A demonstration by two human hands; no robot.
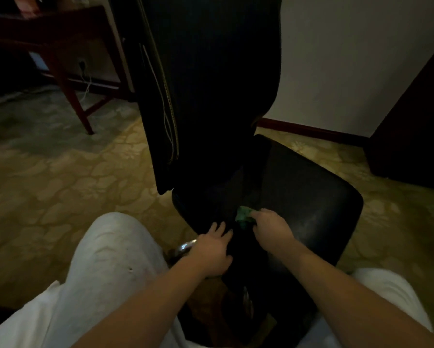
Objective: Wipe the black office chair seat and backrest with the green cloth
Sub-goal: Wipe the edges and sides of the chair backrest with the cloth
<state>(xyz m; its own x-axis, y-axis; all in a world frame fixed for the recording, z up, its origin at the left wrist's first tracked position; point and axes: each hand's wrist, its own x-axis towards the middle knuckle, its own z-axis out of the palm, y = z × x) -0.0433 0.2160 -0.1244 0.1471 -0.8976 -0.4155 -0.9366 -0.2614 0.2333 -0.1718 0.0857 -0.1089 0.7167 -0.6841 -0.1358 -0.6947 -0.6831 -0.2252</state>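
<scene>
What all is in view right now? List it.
black padded office chair seat: one, black, centre right
tall black chair backrest: one, black, upright, top centre
crumpled green cloth: one, green, on the seat
red-brown wooden desk: one, red-brown, upper left
patterned carpet: one, yellow-green, floor all round
white trouser legs: two, white, bottom corners
left hand: one, fingers spread on the seat's near edge
right hand: one, gripping the cloth

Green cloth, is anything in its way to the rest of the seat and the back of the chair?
Nothing visible. The right hand holds the green cloth on the seat already. The left hand rests beside it at the seat's edge, and the backrest rises just beyond.
</scene>
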